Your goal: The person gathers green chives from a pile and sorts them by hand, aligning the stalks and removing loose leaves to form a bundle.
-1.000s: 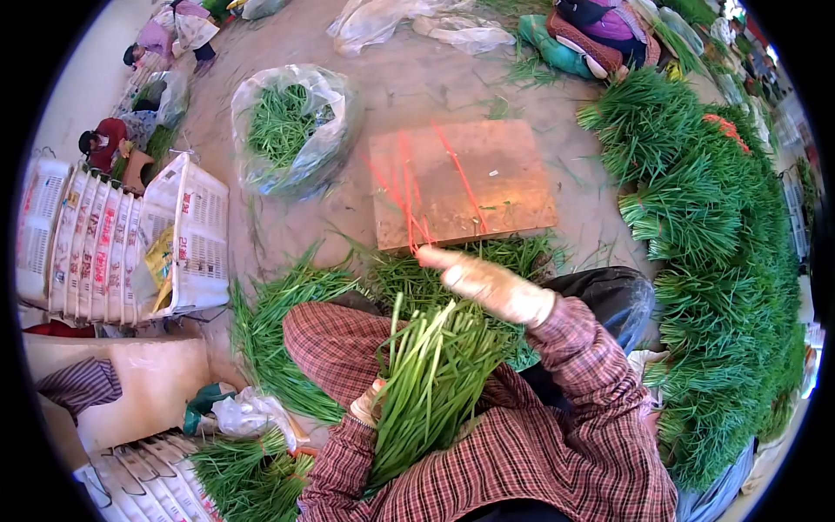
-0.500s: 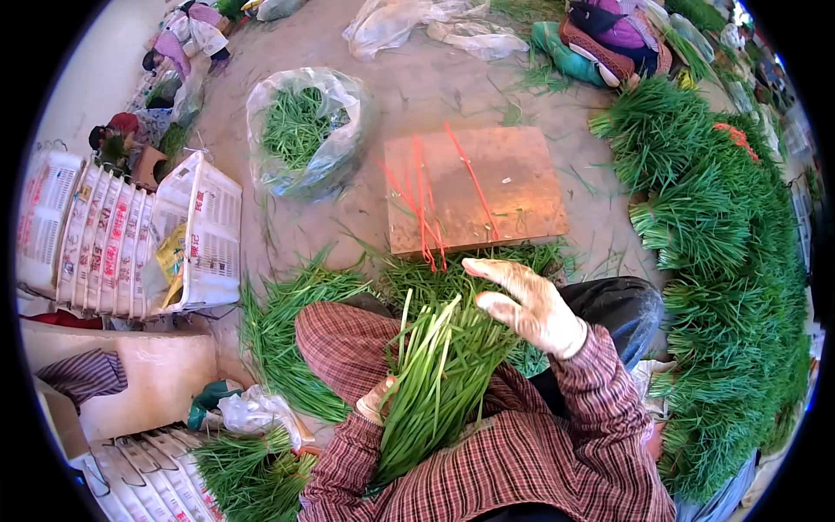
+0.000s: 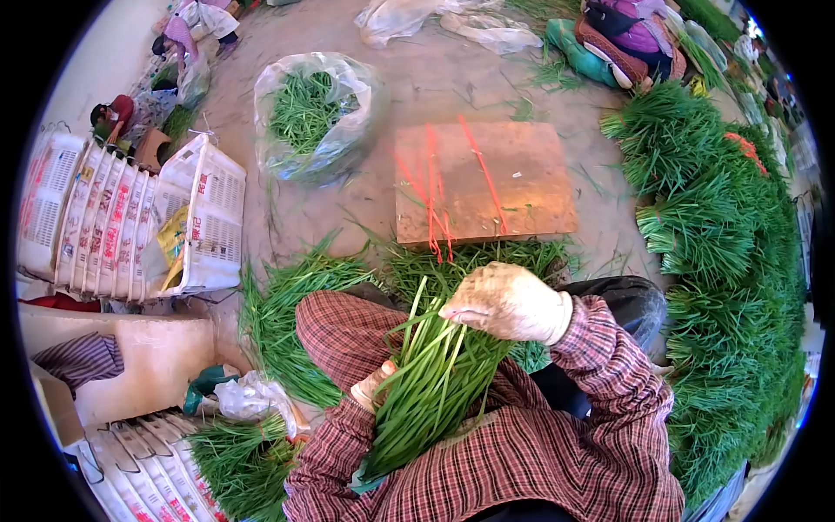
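A loose bunch of Chinese chives [image 3: 430, 391] lies across my lap, with pale stem ends pointing up and away from me. My left hand [image 3: 374, 387] is closed around its left side, the fingers partly hidden under the leaves. Over the top of the bunch, my gloved right hand [image 3: 507, 303] has its fingers pinched together on a few stems near their pale ends. More loose chives [image 3: 300, 326] are heaped on the floor by my left knee. Beyond my lap stands a wooden board [image 3: 487, 187] with red ties [image 3: 483, 174] laid over it.
A clear plastic bag [image 3: 317, 113] of chives stands ahead on the left. White crates [image 3: 209, 213] are stacked at the left. Tied chive bundles [image 3: 704, 235] form a long row on my right. Other people [image 3: 622, 39] sit farther back.
My right hand has gone from open, fingers apart above the bunch, to pinched on stems at its top. My left hand keeps its hold. The view has shifted slightly.
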`<state>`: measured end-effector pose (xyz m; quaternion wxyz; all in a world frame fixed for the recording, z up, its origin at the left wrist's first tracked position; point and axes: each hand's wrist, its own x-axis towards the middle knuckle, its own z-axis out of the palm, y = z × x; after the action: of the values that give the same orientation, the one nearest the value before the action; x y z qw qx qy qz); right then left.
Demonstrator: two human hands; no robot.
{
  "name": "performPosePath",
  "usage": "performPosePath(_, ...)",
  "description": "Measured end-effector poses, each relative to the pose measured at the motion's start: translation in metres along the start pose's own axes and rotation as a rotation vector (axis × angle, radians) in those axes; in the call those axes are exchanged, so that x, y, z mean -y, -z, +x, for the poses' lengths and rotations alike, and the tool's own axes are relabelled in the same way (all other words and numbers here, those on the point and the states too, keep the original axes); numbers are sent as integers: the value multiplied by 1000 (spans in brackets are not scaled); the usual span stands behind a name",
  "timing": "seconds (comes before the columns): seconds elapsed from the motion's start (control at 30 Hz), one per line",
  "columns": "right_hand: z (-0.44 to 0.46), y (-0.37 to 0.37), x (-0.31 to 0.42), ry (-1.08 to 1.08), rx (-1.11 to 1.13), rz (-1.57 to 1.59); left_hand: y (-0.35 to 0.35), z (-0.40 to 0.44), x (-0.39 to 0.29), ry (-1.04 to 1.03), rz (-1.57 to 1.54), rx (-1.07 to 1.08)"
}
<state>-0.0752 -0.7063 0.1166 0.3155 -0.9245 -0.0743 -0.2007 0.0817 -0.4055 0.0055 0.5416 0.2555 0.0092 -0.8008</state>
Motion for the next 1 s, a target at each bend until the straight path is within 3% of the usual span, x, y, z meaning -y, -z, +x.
performPosePath(0.13, -10, -6, 1, -79, 6, 16, -6, 6, -2, 9, 9, 45)
performPosePath(0.23, -22, 12, 1, -182, -46, 194, 12, 5, 5, -5, 340, -129)
performPosePath(0.37, -25, 8, 6, -101, -26, 93, -7, 0, 0, 51, 100, -157)
performPosePath(0.4, -24, 4, 7, -89, -43, 44, 0, 1, 4, -42, 53, -14)
performPosePath(0.43, -23, 2, 9, -110, 14, -43, 4, -2, 4, 37, 119, -129)
performPosePath(0.5, -22, 6, 9, -174, -77, 100, 10, -1, 3, 36, 181, -148)
performPosePath(0.53, -22, 13, 11, -219, -95, 25, 12, -2, 5, 36, 181, -148)
performPosePath(0.67, -44, 34, 30, -356, -230, 53, -2, -5, 9, -90, 84, -223)
performPosePath(0.7, -59, 31, 29, -485, -242, 183, -2, -6, 10, -150, 53, -241)
performPosePath(0.77, -98, 15, 29, -972, -174, 757, 23, -2, 8, -210, -4, -98)
performPosePath(0.83, -121, -13, 20, -1020, 134, 924, 28, 2, 1, -276, 42, -114)
performPosePath(0.87, -125, -41, 19, -961, 204, 1070, -16, 10, -11, -329, 55, -161)
performPosePath(0.9, -117, -57, 26, -935, 205, 1217, -57, 16, -22, -379, 70, -205)
performPosePath(0.93, -104, -72, 29, -874, 139, 1275, -21, 23, -16, -325, 201, -379)
performPosePath(0.97, -99, -85, 25, -880, 127, 1270, -47, 30, -32, -195, 389, -522)
performPosePath(1.0, -95, -98, 22, -886, 116, 1266, -69, 39, -37, -314, 592, -471)
